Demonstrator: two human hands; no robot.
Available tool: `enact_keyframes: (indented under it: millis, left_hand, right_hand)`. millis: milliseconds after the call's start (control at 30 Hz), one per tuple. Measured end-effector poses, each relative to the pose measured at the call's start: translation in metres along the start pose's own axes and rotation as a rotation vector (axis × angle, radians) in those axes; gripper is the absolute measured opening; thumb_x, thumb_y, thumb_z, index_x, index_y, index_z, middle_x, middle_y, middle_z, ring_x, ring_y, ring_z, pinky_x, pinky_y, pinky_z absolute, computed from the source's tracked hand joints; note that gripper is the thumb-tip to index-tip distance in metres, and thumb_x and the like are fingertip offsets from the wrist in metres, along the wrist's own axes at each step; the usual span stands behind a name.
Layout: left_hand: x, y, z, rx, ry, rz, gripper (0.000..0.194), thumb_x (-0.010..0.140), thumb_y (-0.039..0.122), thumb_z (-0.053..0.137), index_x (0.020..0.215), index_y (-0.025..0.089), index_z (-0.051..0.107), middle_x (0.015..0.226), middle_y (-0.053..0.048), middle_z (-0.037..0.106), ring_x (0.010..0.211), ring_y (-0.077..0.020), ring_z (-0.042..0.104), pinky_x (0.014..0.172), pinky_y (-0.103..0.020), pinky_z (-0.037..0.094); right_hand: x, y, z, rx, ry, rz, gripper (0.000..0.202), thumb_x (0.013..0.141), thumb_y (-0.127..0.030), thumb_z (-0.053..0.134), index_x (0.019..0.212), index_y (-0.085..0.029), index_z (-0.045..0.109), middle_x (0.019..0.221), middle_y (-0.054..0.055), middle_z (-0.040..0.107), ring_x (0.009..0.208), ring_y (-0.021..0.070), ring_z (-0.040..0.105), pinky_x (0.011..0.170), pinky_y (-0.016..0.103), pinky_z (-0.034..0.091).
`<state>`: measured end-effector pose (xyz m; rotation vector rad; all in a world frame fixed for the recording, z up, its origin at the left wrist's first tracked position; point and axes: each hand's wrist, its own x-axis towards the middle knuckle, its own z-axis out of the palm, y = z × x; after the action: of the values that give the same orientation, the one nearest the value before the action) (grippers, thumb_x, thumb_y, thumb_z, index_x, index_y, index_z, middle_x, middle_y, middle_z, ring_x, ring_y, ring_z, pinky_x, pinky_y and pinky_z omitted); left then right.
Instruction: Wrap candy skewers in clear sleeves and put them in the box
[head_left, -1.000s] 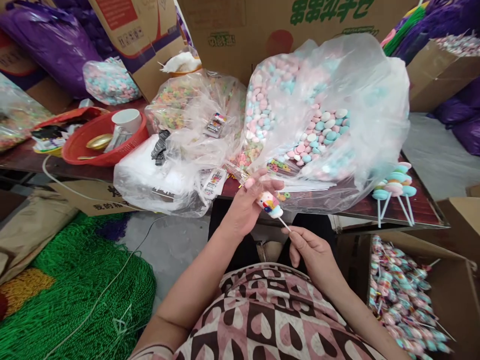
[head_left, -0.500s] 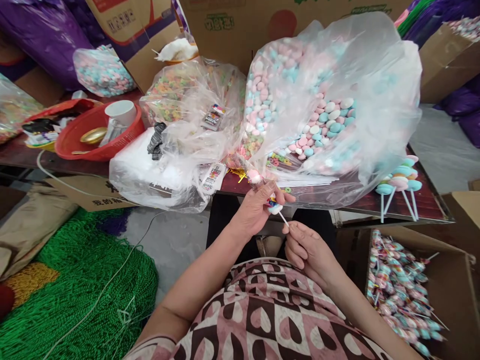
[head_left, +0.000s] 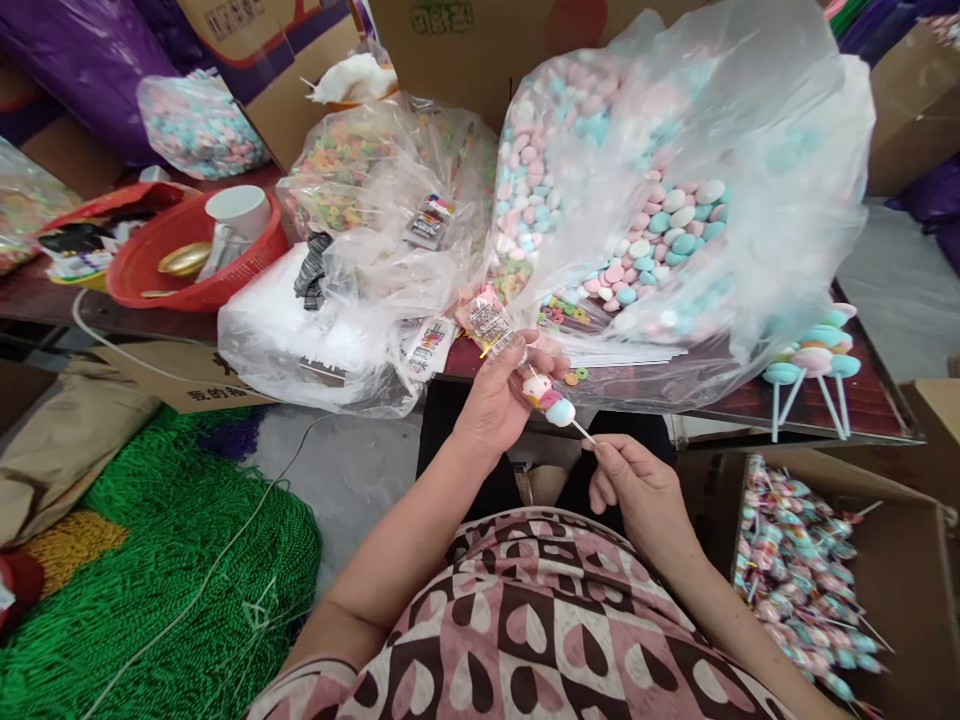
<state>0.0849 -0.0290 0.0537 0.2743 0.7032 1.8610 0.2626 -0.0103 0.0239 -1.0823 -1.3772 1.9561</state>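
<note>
A marshmallow lollipop (head_left: 559, 411) in a clear printed wrapper (head_left: 491, 326) is held between my hands near the table's front edge. My left hand (head_left: 496, 395) closes round the wrapper, thumb on top, and pink, white and blue pieces show below the fingers. Its thin white stick slants down to my right hand (head_left: 634, 480), which pinches the stick's end between thumb and forefinger. Just beyond my hands lies a large clear bag of pink, white and blue marshmallows (head_left: 679, 222). Several unwrapped marshmallow sticks (head_left: 814, 360) rest at the table's right end.
Left on the table (head_left: 889, 395) are a bag of ring candies (head_left: 337, 170), a plastic bag of white wrappers (head_left: 300, 340) and a red basket (head_left: 247, 275) with a cup. A carton (head_left: 911, 570) of wrapped lollipops stands low right. Green cords (head_left: 187, 560) heap low left.
The lollipop shows more fully below my left hand, and the wrapper's printed part now shows above it. My right hand has moved slightly right, still pinching the stick.
</note>
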Motion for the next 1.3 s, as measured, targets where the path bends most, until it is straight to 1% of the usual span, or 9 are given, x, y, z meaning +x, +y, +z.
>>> enact_keyframes:
  millis: [167, 267, 500, 567, 733, 900, 1067, 1200, 1300]
  left_hand:
    - [0.002, -0.007, -0.002, -0.038, -0.030, -0.042, 0.013, 0.084, 0.033, 0.061, 0.089, 0.021, 0.063, 0.060, 0.004, 0.055, 0.073, -0.0187, 0.068, 0.074, -0.032, 0.051]
    - [0.002, -0.014, -0.001, 0.022, -0.072, -0.067, 0.016, 0.083, 0.035, 0.063, 0.088, 0.020, 0.063, 0.059, 0.003, 0.056, 0.073, -0.0176, 0.068, 0.076, -0.030, 0.050]
    - [0.007, -0.017, -0.003, -0.016, 0.074, -0.059, 0.022, 0.087, 0.040, 0.060, 0.088, 0.018, 0.063, 0.067, -0.001, 0.065, 0.071, -0.0177, 0.068, 0.079, -0.035, 0.052]
    - [0.006, -0.021, -0.003, -0.030, 0.114, -0.057, 0.024, 0.088, 0.041, 0.058, 0.084, 0.018, 0.061, 0.067, -0.001, 0.065, 0.071, -0.0178, 0.068, 0.078, -0.035, 0.053]
    - [-0.003, -0.027, 0.004, 0.023, 0.093, -0.053, 0.028, 0.088, 0.046, 0.058, 0.085, 0.018, 0.060, 0.069, -0.002, 0.065, 0.076, -0.0166, 0.068, 0.079, -0.031, 0.052]
    - [-0.004, -0.010, 0.006, -0.001, 0.009, -0.064, 0.032, 0.089, 0.049, 0.054, 0.101, 0.020, 0.062, 0.091, -0.006, 0.071, 0.084, -0.0198, 0.069, 0.084, -0.036, 0.053]
    - [0.003, 0.002, 0.004, -0.011, 0.118, 0.022, 0.016, 0.091, 0.032, 0.055, 0.095, 0.018, 0.063, 0.080, -0.003, 0.070, 0.080, -0.0171, 0.069, 0.084, -0.034, 0.051]
    - [0.004, -0.003, 0.005, -0.051, 0.174, 0.012, 0.016, 0.092, 0.033, 0.054, 0.090, 0.019, 0.062, 0.079, -0.003, 0.070, 0.080, -0.0177, 0.069, 0.086, -0.036, 0.052]
    - [0.003, -0.010, 0.005, -0.070, 0.147, 0.000, 0.017, 0.091, 0.034, 0.055, 0.087, 0.019, 0.061, 0.078, -0.003, 0.070, 0.077, -0.0185, 0.070, 0.079, -0.035, 0.054]
  right_hand:
    - [0.001, -0.004, 0.007, 0.329, -0.199, 0.301, 0.023, 0.082, -0.041, 0.068, 0.079, -0.019, 0.060, 0.037, -0.013, 0.027, 0.028, 0.0043, 0.029, 0.036, 0.019, 0.024]
    - [0.003, -0.004, 0.011, 0.377, -0.278, 0.372, 0.024, 0.082, -0.041, 0.067, 0.076, -0.020, 0.057, 0.036, -0.014, 0.024, 0.027, 0.0050, 0.026, 0.035, 0.019, 0.024]
    - [0.005, 0.004, 0.009, 0.032, -0.112, 0.059, 0.029, 0.081, -0.044, 0.068, 0.094, -0.018, 0.066, 0.048, -0.007, 0.050, 0.044, 0.0090, 0.048, 0.048, 0.022, 0.037]
    - [0.005, 0.006, 0.008, -0.033, -0.078, 0.008, 0.029, 0.082, -0.043, 0.069, 0.094, -0.017, 0.068, 0.047, -0.006, 0.051, 0.045, 0.0089, 0.048, 0.050, 0.022, 0.038]
    - [0.006, 0.005, 0.010, 0.013, -0.104, 0.065, 0.029, 0.087, -0.046, 0.061, 0.092, -0.018, 0.065, 0.042, -0.009, 0.041, 0.036, 0.0068, 0.040, 0.040, 0.020, 0.028]
    - [0.005, 0.003, 0.006, -0.003, -0.086, 0.019, 0.029, 0.089, -0.047, 0.059, 0.091, -0.018, 0.062, 0.044, -0.010, 0.039, 0.037, 0.0064, 0.041, 0.040, 0.020, 0.028]
    - [0.005, 0.006, 0.000, -0.148, -0.090, -0.042, 0.029, 0.088, -0.045, 0.059, 0.095, -0.018, 0.064, 0.047, -0.008, 0.044, 0.042, 0.0089, 0.045, 0.046, 0.022, 0.036]
    - [0.004, 0.005, -0.003, -0.312, 0.024, -0.182, 0.027, 0.086, -0.043, 0.060, 0.096, -0.019, 0.066, 0.054, -0.005, 0.053, 0.050, 0.0109, 0.050, 0.053, 0.025, 0.041]
    - [0.001, 0.002, -0.002, -0.281, 0.018, -0.135, 0.027, 0.089, -0.044, 0.057, 0.095, -0.020, 0.066, 0.048, -0.006, 0.048, 0.045, 0.0104, 0.048, 0.049, 0.024, 0.039]
